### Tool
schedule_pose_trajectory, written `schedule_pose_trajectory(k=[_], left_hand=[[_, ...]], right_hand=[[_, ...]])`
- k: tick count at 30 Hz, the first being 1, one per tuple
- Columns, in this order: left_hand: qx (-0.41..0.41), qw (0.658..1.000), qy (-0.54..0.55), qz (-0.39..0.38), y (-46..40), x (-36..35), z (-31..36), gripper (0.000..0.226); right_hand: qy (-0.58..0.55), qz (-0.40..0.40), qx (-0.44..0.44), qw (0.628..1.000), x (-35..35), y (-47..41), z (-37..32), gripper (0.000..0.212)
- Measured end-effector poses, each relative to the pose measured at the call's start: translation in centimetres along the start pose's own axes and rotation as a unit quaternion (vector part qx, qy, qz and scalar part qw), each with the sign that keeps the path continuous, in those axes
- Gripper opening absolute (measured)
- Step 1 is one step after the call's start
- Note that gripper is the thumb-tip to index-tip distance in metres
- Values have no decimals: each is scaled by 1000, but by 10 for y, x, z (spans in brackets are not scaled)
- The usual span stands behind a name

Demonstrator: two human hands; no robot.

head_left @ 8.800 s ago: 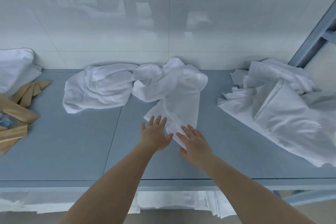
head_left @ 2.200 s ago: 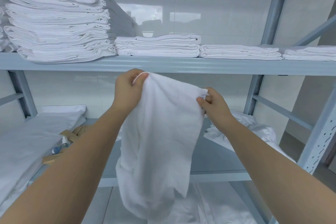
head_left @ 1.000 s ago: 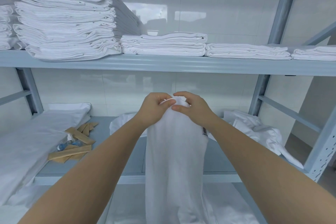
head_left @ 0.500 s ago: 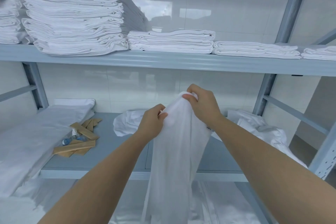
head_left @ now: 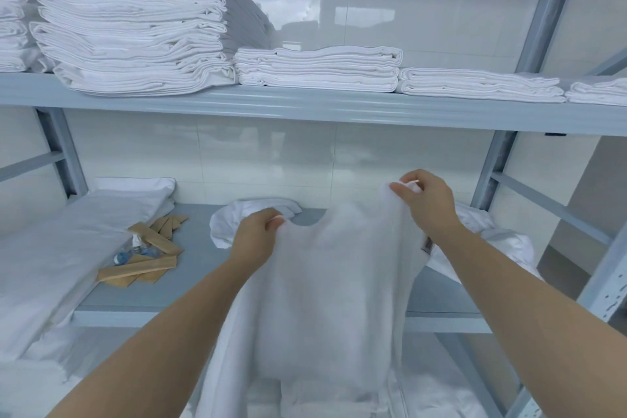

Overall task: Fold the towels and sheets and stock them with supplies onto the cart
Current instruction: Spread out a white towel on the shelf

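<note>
A white towel (head_left: pixel 325 282) hangs in front of a grey metal rack, blurred and soft-edged, its top edge sagging between two hands. The left hand (head_left: pixel 255 238) pinches one upper corner low; the right hand (head_left: pixel 426 203) pinches the other corner higher. Behind it on the middle shelf (head_left: pixel 203 268) lie a crumpled cloth (head_left: pixel 251 214), a rumpled sheet (head_left: pixel 488 241) partly hidden by the right arm, tan flat packets (head_left: pixel 142 268), small bottles (head_left: pixel 130 249) and a pillow (head_left: pixel 68 241). Folded linen stacks (head_left: pixel 135 27) line the upper shelf (head_left: pixel 305 108).
</note>
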State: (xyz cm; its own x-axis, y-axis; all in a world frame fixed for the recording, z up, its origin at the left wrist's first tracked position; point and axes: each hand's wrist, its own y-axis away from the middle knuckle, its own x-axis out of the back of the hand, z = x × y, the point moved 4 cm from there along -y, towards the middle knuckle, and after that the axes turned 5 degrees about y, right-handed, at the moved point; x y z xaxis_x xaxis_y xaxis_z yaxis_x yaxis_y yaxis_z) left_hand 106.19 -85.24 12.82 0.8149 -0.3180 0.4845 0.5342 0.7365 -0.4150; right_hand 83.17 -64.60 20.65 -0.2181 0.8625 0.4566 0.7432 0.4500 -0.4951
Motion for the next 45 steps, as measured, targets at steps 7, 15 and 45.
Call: schedule_pose_trajectory(k=[7,15,45], left_hand=[[-110,991,33,-74,-18,-22,82,20],[-128,982,62,-123,-18,-18,98,14],[-68,995,62,-27,5,23,45,22]], right_hand=[[-26,-162,64,984,-44,30,-26,55],[23,-195,124,973,-75,42,-41,42],[-59,-42,-52,996,-12,24,9,26]])
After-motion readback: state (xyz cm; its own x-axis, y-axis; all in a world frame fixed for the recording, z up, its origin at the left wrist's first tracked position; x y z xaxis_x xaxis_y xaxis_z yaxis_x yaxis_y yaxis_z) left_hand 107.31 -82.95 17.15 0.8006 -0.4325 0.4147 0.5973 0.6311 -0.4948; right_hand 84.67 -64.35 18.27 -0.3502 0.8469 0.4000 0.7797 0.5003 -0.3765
